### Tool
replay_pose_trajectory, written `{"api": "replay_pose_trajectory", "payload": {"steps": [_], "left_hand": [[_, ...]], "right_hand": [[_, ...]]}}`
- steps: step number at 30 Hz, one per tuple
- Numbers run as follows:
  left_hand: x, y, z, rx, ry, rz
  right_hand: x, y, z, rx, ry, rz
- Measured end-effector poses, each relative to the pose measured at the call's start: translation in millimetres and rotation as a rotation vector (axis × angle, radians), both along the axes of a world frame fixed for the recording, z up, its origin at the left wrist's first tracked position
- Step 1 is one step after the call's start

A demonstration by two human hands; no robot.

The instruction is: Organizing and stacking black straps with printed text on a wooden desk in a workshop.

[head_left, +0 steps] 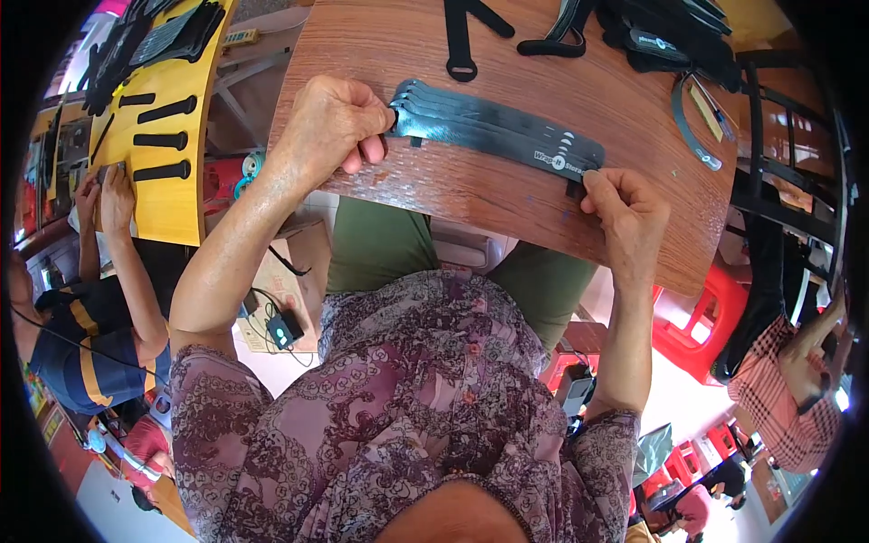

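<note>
Looking down in the head view, we see the dark strips [489, 131] in a layered stack over the brown surface [362, 45], near its front edge. Our left grip [335, 122] pinches closed on their left end; our right grip [629, 213] pinches closed at the right end. We should pull gently, hold them flat and line up the edges. Their long way runs left to right, the white-marked end pointing right and a bit toward us.
</note>
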State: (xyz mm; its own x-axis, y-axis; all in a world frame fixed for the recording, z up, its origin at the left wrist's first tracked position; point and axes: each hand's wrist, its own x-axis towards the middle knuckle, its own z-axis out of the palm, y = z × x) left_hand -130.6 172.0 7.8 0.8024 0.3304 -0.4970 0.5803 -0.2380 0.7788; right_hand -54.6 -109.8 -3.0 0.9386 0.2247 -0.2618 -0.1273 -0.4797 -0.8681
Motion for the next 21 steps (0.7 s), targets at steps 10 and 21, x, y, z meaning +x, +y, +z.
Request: {"api": "replay_pose_trajectory", "payload": {"steps": [10,21], "left_hand": [[1.2,-0.5,0.8,0.024,0.021,-0.005],[1.1,-1.7,-1.5,0.017,0.006,-0.010]], "right_hand": [[1.8,-1.2,-1.8,-0.027,-0.030,0.020],[4.7,-2.9,-2.1,-0.028,-0.031,0.025]]}}
